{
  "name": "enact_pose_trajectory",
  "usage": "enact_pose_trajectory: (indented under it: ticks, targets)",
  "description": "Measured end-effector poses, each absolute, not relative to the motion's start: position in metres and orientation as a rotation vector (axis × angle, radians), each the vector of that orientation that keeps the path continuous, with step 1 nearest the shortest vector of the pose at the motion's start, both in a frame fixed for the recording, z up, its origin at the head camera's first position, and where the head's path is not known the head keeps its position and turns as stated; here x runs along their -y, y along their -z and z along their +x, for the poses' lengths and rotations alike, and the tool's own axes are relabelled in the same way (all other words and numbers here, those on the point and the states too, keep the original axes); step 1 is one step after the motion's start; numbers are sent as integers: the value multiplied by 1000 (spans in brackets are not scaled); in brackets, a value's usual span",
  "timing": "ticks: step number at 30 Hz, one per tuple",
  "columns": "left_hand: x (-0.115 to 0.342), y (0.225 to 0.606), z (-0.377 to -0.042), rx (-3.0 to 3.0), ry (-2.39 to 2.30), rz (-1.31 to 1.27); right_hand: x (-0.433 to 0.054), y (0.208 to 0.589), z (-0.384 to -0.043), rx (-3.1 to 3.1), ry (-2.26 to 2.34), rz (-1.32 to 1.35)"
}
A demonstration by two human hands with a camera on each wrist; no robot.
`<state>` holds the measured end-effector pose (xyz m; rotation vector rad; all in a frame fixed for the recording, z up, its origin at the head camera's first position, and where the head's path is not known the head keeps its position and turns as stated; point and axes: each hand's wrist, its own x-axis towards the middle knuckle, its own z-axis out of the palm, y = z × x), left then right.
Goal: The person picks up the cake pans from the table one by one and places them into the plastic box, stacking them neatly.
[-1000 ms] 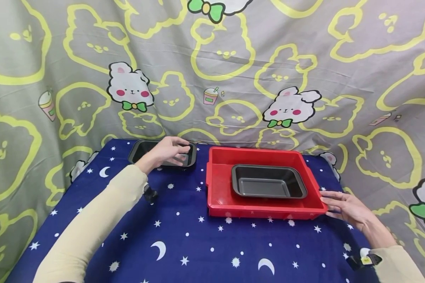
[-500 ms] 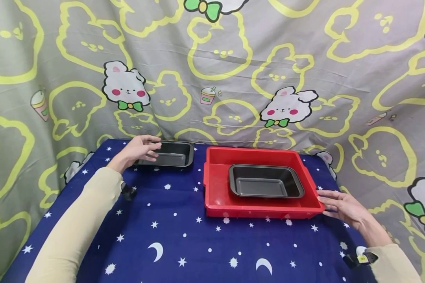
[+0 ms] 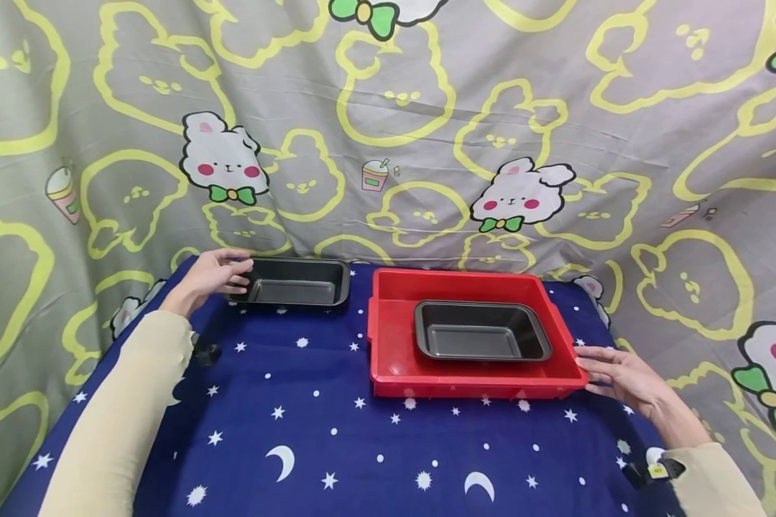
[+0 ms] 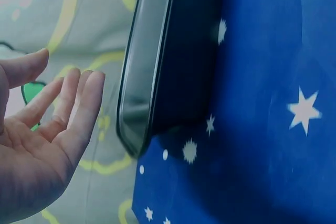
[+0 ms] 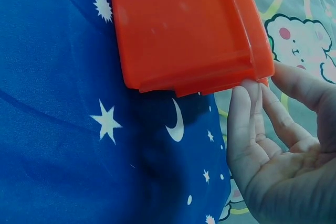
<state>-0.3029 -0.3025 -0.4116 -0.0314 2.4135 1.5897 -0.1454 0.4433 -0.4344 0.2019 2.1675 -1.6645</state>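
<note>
Beside the left end of a dark loaf pan [image 3: 294,281] at the back left, my left hand [image 3: 207,278] hovers with loosely bent fingers. The left wrist view shows a gap between those fingers [image 4: 79,103] and the pan's rim [image 4: 142,72]. A second dark loaf pan [image 3: 481,332] lies inside a red tray [image 3: 391,337] on the right. At the tray's right front corner, my right hand [image 3: 630,380] holds the rim, thumb at its edge and fingertips [image 5: 240,98] just under it.
A dark blue cloth [image 3: 336,459] with white stars and moons covers the table. Behind it hangs a grey curtain [image 3: 420,108] with yellow outlines and rabbit faces, close to the table's back edge.
My left hand has moved left, from over the left loaf pan to beside its left end, uncovering the pan. My right hand stays at the tray's corner. Both pans and the tray stay put.
</note>
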Motion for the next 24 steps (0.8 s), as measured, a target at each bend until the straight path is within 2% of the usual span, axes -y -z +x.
enact_pose_trajectory:
  ticks: [11,24]
  targets:
    - [332,417,-299,-2440,-1784,-60,-444,435,-147,-2167,1672,214]
    - [349,456,-299,-2529,-1816,-158,-444,436,-146,-2164,1667,209]
